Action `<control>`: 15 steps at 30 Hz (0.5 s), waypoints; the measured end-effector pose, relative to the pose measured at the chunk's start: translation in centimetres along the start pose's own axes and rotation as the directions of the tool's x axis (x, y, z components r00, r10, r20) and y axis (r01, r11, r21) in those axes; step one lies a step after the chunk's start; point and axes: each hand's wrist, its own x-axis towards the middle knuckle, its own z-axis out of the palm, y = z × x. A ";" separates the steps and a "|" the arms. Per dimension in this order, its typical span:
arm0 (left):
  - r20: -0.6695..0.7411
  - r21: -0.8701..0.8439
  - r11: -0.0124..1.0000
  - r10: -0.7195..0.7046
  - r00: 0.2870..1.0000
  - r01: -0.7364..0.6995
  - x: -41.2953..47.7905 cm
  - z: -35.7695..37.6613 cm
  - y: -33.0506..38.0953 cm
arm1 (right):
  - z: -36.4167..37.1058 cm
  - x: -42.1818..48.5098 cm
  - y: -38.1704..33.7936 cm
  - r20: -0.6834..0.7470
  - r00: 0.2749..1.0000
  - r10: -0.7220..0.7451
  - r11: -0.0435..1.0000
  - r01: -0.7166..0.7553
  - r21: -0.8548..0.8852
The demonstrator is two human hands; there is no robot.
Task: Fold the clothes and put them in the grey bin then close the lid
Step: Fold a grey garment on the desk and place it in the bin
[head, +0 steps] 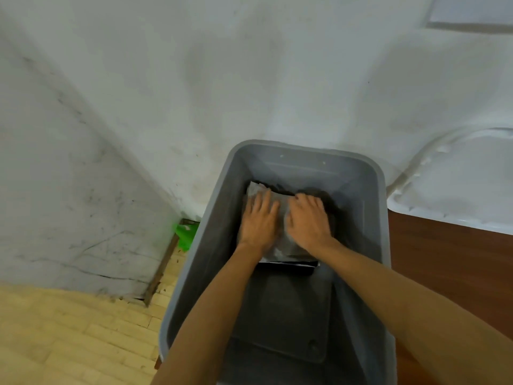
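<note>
1. Both my hands were down inside the grey bin (382, 190), palms on the folded clothes (295, 249)
2. Left hand (259, 218) was flat, fingers straight and spread, pressing on the light grey piece on top, not gripping anything
3. Right hand (308, 220) lay just beside it, palm down, fingers only slightly bent, pushing on the same piece
4. The clothes sat at the far end of the bin, with darker fabric (331, 202) poking out underneath
5. The white lid (458, 184) was off, lying on the brown bench (444, 259) just right of the bin
6. Something green (184, 234) sat on the wooden floor (69, 329) by the wall
</note>
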 end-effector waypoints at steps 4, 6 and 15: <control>0.122 -0.073 0.990 -0.109 0.986 0.119 0.1 4.2 -1.7 | 4.4 -0.9 1.4 0.131 0.989 -0.061 0.993 0.073 -0.092; 0.072 -0.146 0.982 -0.107 0.992 0.116 0.1 5.5 -2.0 | 5.4 -0.9 2.2 0.116 0.992 -0.049 0.996 0.058 -0.074; 0.016 -0.349 0.934 -0.079 0.997 0.080 1.8 7.9 -2.9 | 7.3 1.2 1.8 0.149 0.989 0.011 0.995 0.003 -0.095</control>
